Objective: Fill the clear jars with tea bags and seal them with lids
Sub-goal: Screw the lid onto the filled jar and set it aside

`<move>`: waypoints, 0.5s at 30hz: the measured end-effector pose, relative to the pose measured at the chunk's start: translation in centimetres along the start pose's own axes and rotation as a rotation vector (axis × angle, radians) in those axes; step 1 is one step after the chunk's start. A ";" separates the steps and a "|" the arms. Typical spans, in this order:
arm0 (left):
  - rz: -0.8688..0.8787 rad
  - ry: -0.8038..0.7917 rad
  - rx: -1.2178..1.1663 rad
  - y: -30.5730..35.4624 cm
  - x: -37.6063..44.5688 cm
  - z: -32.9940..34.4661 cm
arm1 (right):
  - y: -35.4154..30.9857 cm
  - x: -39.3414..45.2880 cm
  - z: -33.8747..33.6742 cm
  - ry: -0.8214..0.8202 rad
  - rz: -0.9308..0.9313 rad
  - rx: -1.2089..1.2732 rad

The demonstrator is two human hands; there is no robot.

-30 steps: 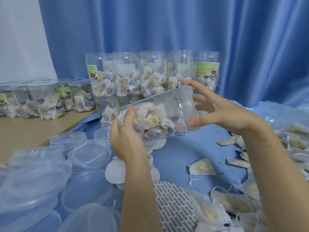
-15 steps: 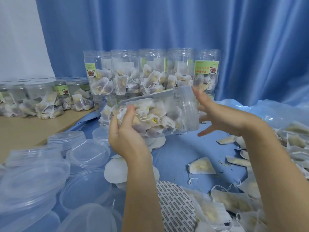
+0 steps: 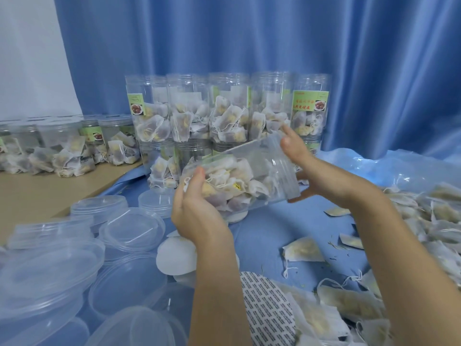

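Scanning from the far left of the frame, a row of short filled jars [image 3: 62, 146] sits on the tan worktop [image 3: 30, 196], each packed with papery tea bags and, as far as I can tell, capped. Lower left, a heap of loose lids [image 3: 50, 270] waits: round, shallow, cloudy clear plastic, glossy at the rims. White round liner discs [image 3: 177, 255] lie just beside them on the blue sheet [image 3: 262, 233].

Centre frame, upper middle, taller jars [image 3: 229, 113] stand stacked in two tiers against the blue curtain [image 3: 249, 33], green labels showing, bags inside. So a good share of the job looks done.

Now the action: the left hand [image 3: 197, 216] has its grip curled round the base of the jar in hand [image 3: 239, 176], thumb up the side. It's tilted nearly flat, in mid-air above the sheet, mouth to the right, half full of soft, crumpled mesh bags with white strings. The right hand [image 3: 314, 168] curls its grip round the threaded mouth end; whether a lid sits there I cannot tell.

Right edge: a big pile of loose tea bags [image 3: 424, 221] — plenty left to pack, I'd say.
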State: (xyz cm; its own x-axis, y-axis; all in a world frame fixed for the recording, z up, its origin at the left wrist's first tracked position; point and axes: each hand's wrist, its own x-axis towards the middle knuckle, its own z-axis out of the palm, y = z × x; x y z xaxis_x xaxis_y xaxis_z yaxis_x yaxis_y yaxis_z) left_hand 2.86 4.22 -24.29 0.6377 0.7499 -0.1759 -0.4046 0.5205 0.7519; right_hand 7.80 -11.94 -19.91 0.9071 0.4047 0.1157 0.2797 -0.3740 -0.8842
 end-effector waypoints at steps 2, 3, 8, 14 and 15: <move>-0.082 0.041 0.005 -0.1 0.1 -0.1 | -0.7 0.0 0.9 0.039 -0.088 0.016; -0.105 0.053 0.012 -0.1 0.2 -0.2 | -1.0 0.1 1.4 0.078 -0.100 0.008; -0.164 0.096 0.025 -0.7 0.1 -0.3 | -1.7 0.4 2.6 0.205 0.050 -0.098; -0.147 -0.020 0.081 -1.2 1.4 0.2 | -1.7 0.3 1.8 0.171 -0.083 0.025; -0.170 -0.041 0.092 -1.3 1.7 0.2 | -1.5 0.2 1.6 0.131 -0.089 0.069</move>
State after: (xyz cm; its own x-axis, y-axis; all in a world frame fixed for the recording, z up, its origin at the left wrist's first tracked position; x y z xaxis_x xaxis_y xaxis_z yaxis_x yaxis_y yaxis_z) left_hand 4.57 4.74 -25.44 0.7185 0.6364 -0.2807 -0.2283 0.5969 0.7691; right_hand 7.10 -9.97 -19.26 0.9143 0.3194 0.2492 0.3426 -0.2815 -0.8963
